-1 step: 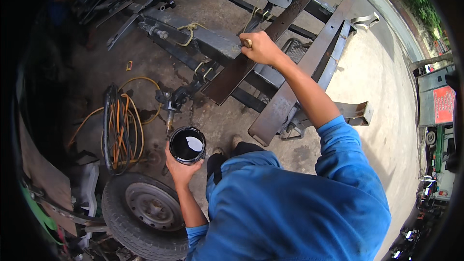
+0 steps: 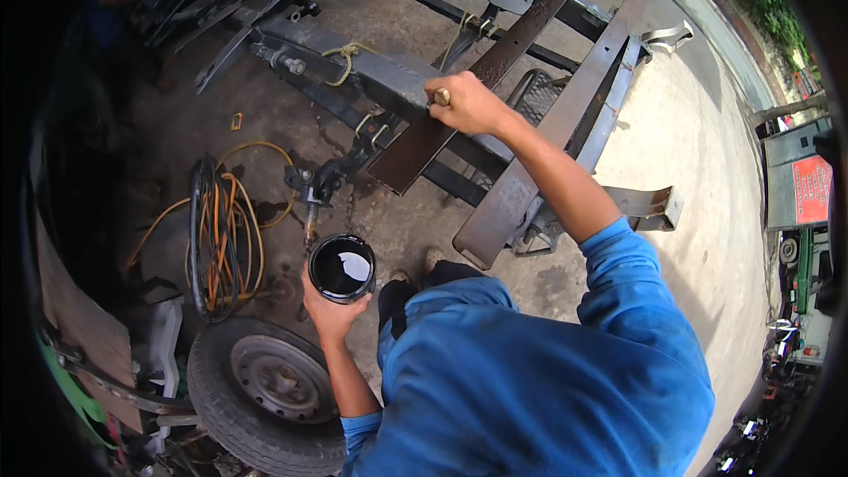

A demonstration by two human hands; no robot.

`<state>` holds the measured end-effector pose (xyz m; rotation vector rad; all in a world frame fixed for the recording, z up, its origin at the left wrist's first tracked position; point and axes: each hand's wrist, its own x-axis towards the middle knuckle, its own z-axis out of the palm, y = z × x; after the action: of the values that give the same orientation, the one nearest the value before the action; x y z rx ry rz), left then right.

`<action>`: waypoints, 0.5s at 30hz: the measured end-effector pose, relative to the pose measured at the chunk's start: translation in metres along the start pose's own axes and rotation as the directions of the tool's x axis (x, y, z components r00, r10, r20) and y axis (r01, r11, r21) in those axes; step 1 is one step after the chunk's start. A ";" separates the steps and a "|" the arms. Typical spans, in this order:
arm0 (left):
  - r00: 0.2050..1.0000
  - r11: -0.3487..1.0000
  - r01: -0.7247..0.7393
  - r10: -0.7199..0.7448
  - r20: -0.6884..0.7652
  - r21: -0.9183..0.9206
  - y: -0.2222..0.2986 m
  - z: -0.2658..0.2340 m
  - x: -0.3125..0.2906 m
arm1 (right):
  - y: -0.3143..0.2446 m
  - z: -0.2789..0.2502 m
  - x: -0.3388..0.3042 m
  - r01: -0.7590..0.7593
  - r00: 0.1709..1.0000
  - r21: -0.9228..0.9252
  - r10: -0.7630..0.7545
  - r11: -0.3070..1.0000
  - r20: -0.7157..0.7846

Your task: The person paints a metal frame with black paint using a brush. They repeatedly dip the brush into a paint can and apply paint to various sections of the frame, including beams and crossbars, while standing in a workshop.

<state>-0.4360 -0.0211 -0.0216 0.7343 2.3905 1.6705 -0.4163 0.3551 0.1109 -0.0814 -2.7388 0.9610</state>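
My left hand (image 2: 334,311) is wrapped round a round can (image 2: 341,293) of glossy black paint, held upright and open at the top. A white reflection lies on the liquid. My right hand (image 2: 468,103) is closed round a paintbrush (image 2: 442,97), of which only the light handle end shows; its bristles are hidden under the fist. That fist is over a long dark brown steel beam (image 2: 415,152), whose surface looks wet and shiny further up. Beside it on the right lies a bare grey-brown steel beam (image 2: 508,199).
Both beams lie across a dark metal frame (image 2: 389,71) with yellow rope (image 2: 349,60) tied on it. At left are a coil of orange and black cable (image 2: 231,238) and a wheel with a tyre (image 2: 208,380). A curved metal bracket (image 2: 654,203) sits at right.
My right hand has moved slightly down and left along the dark brown beam with the paintbrush. My left hand and the can have barely moved.
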 end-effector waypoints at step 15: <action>0.997 0.984 0.055 -0.062 0.038 0.171 -0.016 0.001 0.007 | 0.005 0.007 -0.040 0.034 0.996 0.059 -0.029 0.998 -0.083</action>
<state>-0.4463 -0.0210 -0.0352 0.7087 2.5209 1.4276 -0.3796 0.3496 0.0942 -0.0660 -2.6262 1.0086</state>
